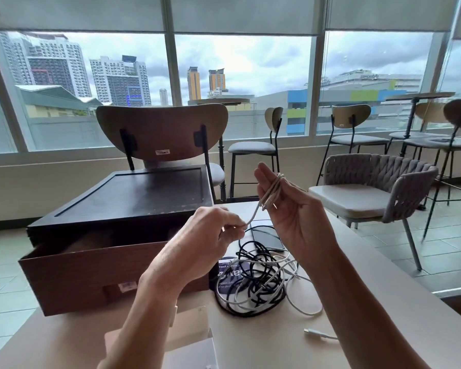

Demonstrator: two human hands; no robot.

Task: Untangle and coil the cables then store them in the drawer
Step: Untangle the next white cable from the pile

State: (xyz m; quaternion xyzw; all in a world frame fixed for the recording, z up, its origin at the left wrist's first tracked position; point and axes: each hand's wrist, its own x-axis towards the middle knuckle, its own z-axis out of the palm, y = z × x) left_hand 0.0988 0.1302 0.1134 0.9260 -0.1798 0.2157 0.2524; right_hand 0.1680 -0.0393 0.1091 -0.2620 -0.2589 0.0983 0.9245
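Right hand (290,217) is up with the palm facing back at the person, fingers pointing up and pretty much straight, and a thin beige cable (273,190) is wound in several loops around them. Left hand (210,230) sits a bit lower and to the left, pinching the loose tail of that same cable between thumb and fingertips, so the strand runs taut-ish from one hand to the other.

Right below both hands there's a messy tangle of black and white cables (253,283) lying on the pale tabletop (370,302), partly over a dark printed card (225,272). A white plug end (320,334) lies by itself just under the right forearm.

Left of the left hand is the brown wooden drawer (91,267), pulled open from a dark wooden box (133,193). Just past the hands, beyond the tangle, a dark flat phone (268,237) lies on the table.
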